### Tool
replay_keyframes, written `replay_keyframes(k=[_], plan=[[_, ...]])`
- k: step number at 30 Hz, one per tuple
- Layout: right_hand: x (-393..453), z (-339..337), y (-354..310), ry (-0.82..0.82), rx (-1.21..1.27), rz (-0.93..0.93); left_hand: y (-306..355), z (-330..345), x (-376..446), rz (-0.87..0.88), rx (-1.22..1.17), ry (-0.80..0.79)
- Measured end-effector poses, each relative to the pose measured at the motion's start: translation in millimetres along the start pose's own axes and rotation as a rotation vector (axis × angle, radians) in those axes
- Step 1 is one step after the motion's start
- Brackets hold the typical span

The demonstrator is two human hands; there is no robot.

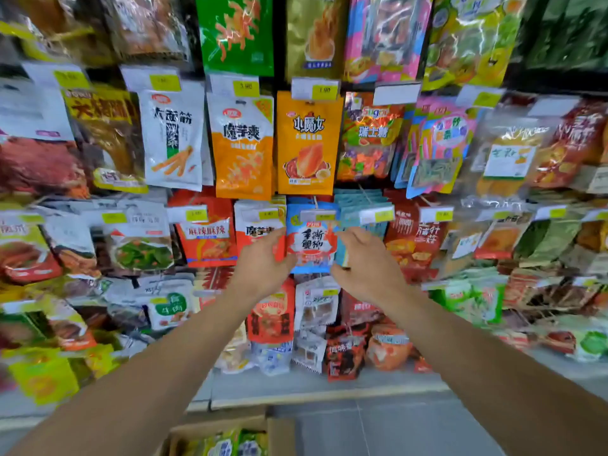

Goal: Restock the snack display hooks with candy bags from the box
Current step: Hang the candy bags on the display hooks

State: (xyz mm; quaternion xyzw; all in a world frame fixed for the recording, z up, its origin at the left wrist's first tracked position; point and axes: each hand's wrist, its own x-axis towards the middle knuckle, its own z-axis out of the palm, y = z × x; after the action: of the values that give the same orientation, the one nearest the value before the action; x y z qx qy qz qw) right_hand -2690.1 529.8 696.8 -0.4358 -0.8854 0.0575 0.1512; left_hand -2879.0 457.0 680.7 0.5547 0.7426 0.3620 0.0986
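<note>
your left hand (263, 258) and right hand (365, 258) are both raised to the middle row of the snack display, one on each side of a blue plastic snack bag with a red-and-white crab picture (311, 240) that hangs from a hook under a white price tag with a yellow sticker (318, 214). your left grip has its fingers curled onto the bag's left edge, holding it. your right grip pinches the bag's right edge, close against a stack of teal bags (363, 202) hanging just beside it. directly above hangs an orange bag with a chicken-piece picture (307, 143), and to the left a red-and-white bag (258, 230) sits partly behind your left fingers. down at the bottom edge, on the grey floor (394, 429), stands an open brown cardboard box (279, 432) with green and yellow candy bags (230, 444) inside.
</note>
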Motion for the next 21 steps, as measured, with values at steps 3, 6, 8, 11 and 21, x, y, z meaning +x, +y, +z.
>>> replay_keyframes(k=[3,6,8,11,21], plan=[[-37,29,-10,-0.089,0.028,0.007,-24,10,-48,-0.105,-0.041,-0.046],[-78,68,-20,-0.147,0.073,0.022,-48,24,-100,-0.192,-0.022,-0.118],[-103,95,-30,-0.222,0.1,0.045,-63,28,-131,-0.248,-0.018,-0.164],[-136,137,-49,-0.343,0.103,0.068,-93,33,-173,-0.344,-0.031,-0.22],[-155,261,-136,-0.657,0.11,0.129,-234,15,-233,-0.6,-0.154,-0.29]])
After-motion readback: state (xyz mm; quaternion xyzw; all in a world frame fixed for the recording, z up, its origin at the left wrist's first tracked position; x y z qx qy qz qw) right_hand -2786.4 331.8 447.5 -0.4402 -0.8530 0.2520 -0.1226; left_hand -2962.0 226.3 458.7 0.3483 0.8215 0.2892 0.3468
